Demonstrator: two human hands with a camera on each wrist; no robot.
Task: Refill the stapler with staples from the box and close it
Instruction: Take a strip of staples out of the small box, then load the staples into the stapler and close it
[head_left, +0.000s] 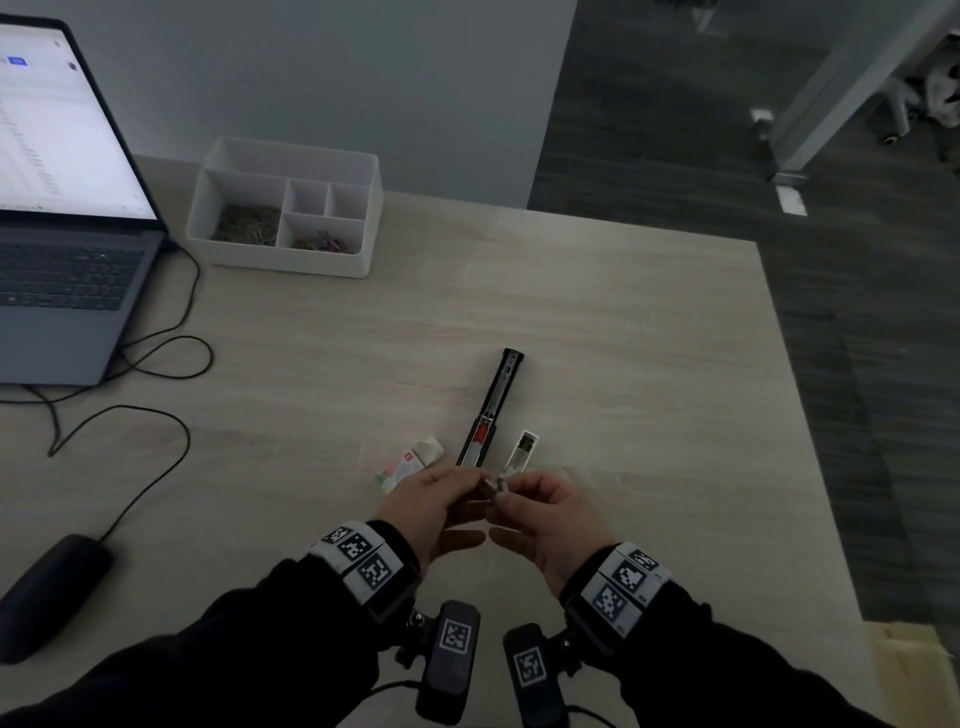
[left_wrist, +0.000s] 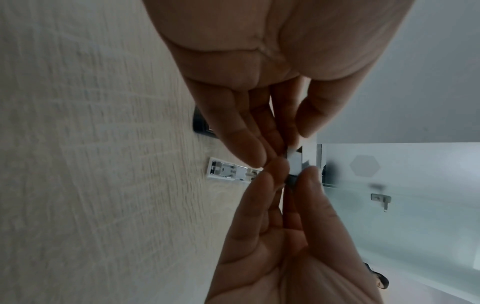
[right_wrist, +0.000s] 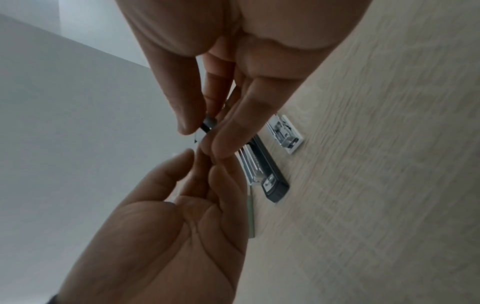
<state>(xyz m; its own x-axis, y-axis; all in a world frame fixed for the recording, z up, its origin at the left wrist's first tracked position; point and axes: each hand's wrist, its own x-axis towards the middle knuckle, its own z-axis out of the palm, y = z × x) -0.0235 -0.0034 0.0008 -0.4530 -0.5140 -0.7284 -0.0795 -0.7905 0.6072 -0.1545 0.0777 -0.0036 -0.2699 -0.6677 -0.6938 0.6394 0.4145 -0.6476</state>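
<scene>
Both hands meet above the table's near middle, pinching a short silvery strip of staples (head_left: 491, 488) between them. My left hand (head_left: 467, 480) holds one end with thumb and fingers, and my right hand (head_left: 511, 491) holds the other. The left wrist view shows the strip (left_wrist: 296, 162) between the two thumbs; the right wrist view shows its dark end (right_wrist: 206, 126). The black stapler (head_left: 491, 410) lies opened flat just beyond the hands, metal channel up, with a red part near its hinge. The small staple box (head_left: 415, 460) lies to the stapler's left, partly hidden by my left hand.
A white piece with metal parts (head_left: 522, 449) lies right of the stapler. A white divided organizer (head_left: 283, 208) with clips stands at the back. An open laptop (head_left: 62, 208), its black cable (head_left: 156, 364) and a dark case (head_left: 49, 592) occupy the left. The table edge (head_left: 810, 441) runs along the right.
</scene>
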